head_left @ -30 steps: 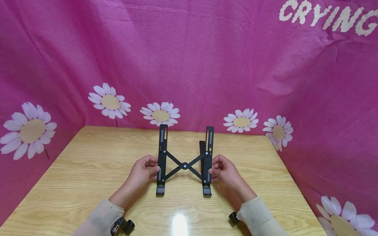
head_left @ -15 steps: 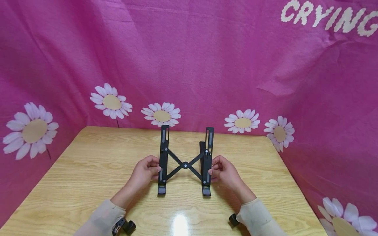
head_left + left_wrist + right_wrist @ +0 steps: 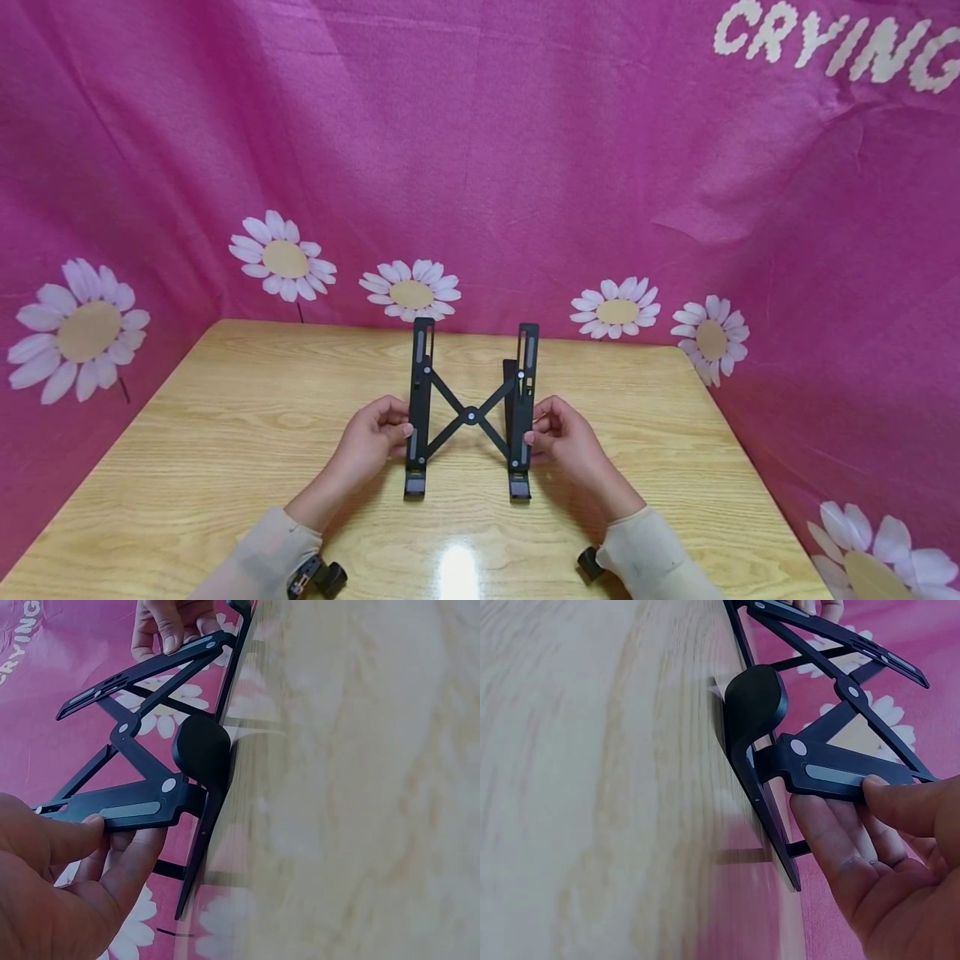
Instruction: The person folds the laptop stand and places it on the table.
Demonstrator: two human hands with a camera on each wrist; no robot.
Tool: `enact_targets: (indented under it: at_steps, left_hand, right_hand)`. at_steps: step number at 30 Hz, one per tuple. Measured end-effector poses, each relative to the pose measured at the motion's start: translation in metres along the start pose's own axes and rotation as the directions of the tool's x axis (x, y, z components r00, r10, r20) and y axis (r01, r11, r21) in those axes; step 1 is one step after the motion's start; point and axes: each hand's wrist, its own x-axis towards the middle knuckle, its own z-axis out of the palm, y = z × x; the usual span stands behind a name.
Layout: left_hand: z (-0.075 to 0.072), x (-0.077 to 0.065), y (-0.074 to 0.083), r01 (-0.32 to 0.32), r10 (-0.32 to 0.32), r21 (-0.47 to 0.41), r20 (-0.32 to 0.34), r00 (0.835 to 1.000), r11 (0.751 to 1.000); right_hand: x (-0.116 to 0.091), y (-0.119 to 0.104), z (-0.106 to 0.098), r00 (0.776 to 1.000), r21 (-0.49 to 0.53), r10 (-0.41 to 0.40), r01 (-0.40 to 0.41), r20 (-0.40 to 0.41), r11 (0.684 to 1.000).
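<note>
A black folding laptop stand [image 3: 471, 416] stands on the wooden table, its two side rails joined by crossed bars with a round centre pivot. My left hand [image 3: 372, 435] pinches the left rail [image 3: 418, 400], thumb on top and fingers beneath, as the left wrist view shows at the rail [image 3: 127, 806]. On the other side my right hand [image 3: 567, 442] pinches the right rail [image 3: 522, 417] the same way; the right wrist view shows its thumb [image 3: 900, 806] on the rail's grey pad. Curved front hooks [image 3: 756, 705] rise at the near ends. The base legs rest on the table.
The light wooden table [image 3: 225, 400] spreads round the stand, with a bright light reflection [image 3: 457, 571] near the front. A pink cloth [image 3: 480, 167] printed with daisies hangs behind and along both sides. Small black devices [image 3: 327, 577] sit at the wrists.
Both hands have moved inward, bringing the two rails closer together. The crossed bars have narrowed, and their upper joints have slid farther up the rail slots.
</note>
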Motion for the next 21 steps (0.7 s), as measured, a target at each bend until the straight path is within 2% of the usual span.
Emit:
enact_targets:
  at_steps: [21]
  left_hand:
    - [0.003,0.0,-0.002,-0.013,0.013,0.006,-0.023,1.0,1.0]
  right_hand:
    - [-0.002,0.001,0.012,0.999,0.035,-0.046,0.047,-0.008,0.998]
